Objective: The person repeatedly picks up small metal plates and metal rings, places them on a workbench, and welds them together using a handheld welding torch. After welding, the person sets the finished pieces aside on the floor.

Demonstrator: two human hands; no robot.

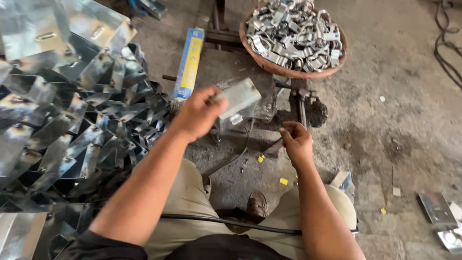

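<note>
My left hand (198, 113) grips a bent piece of shiny sheet metal (239, 102), held just above the floor in front of my knees. My right hand (296, 140) is lower and to the right, fingers curled around a thin dark rod or cable end (274, 146); what it is exactly I cannot tell. A small dark metal stand (302, 98) rises right behind that hand.
A big heap of shiny folded metal pieces (72, 110) fills the left. A round basket (294, 72) of metal clamps sits at the top. A long blue-and-yellow box (189, 60) lies beside the heap. A black cable (226, 221) crosses my lap. Flat metal plates (440, 214) lie at the lower right.
</note>
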